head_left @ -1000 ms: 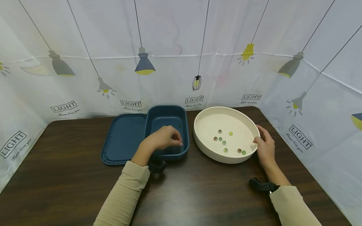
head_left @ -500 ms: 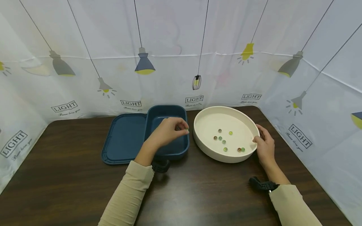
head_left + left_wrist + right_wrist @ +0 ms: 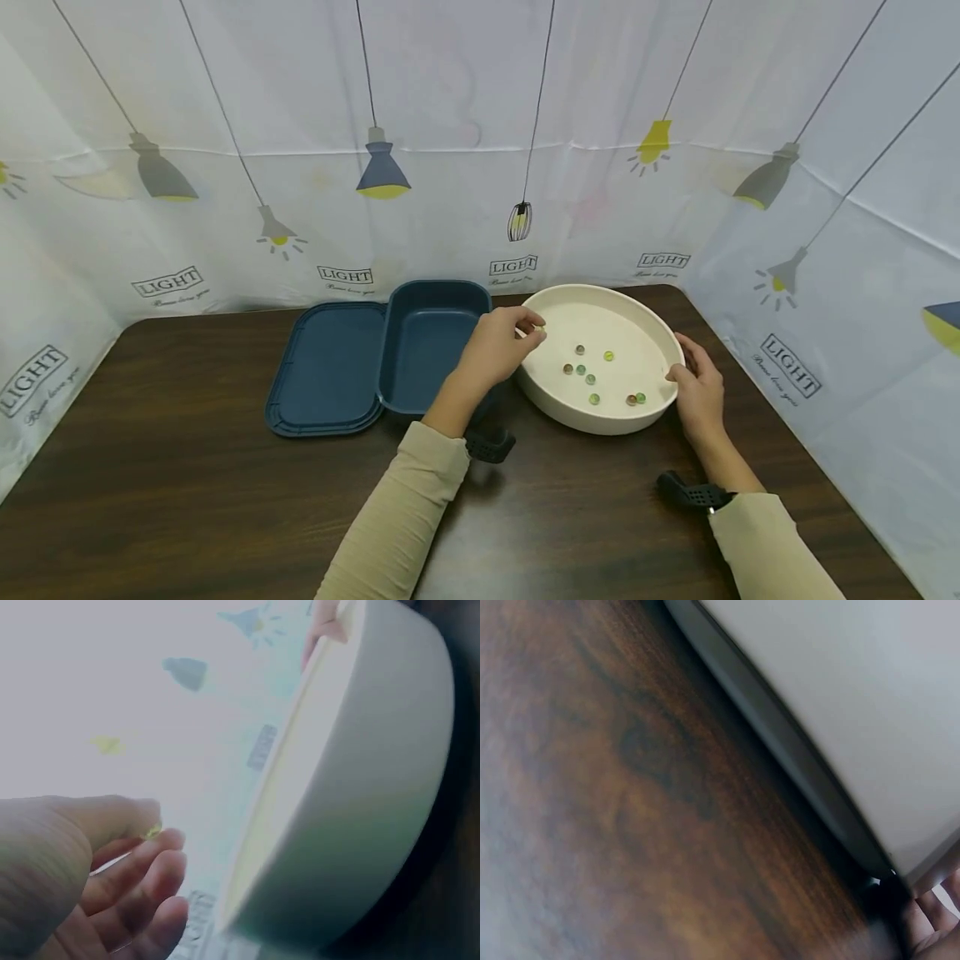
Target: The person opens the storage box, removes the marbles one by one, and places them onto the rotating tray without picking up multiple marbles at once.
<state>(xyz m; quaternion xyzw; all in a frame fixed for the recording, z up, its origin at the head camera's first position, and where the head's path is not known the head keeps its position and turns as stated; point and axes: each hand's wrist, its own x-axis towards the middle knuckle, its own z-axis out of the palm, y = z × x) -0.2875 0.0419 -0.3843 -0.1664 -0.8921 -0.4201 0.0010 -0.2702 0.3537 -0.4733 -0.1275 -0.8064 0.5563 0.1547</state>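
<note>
My left hand (image 3: pixel 497 343) is over the left rim of a round cream tray (image 3: pixel 592 417), pinching a small yellowish glass marble (image 3: pixel 152 833) between thumb and index finger. Inside that tray lie several glass marbles, among them a yellow-green marble (image 3: pixel 608 356) and a brown marble (image 3: pixel 632 400). At the tray's right side my right hand (image 3: pixel 701 396) grips the wall, thumb over the rim and fingers outside. Only a bit of the right-hand fingers (image 3: pixel 922 922) shows in the right wrist view, beside the tray.
Left of the tray stands a deep blue rectangular box (image 3: pixel 431 350), partly hidden by my left forearm. A flat blue lid (image 3: pixel 330 367) lies against its left side. The dark wooden table (image 3: pixel 187 475) is bordered by a white lamp-print curtain (image 3: pixel 442 225).
My left hand has picked the marble out of the blue box and carried it up and right to the cream tray's rim. My right hand keeps its grip on the tray.
</note>
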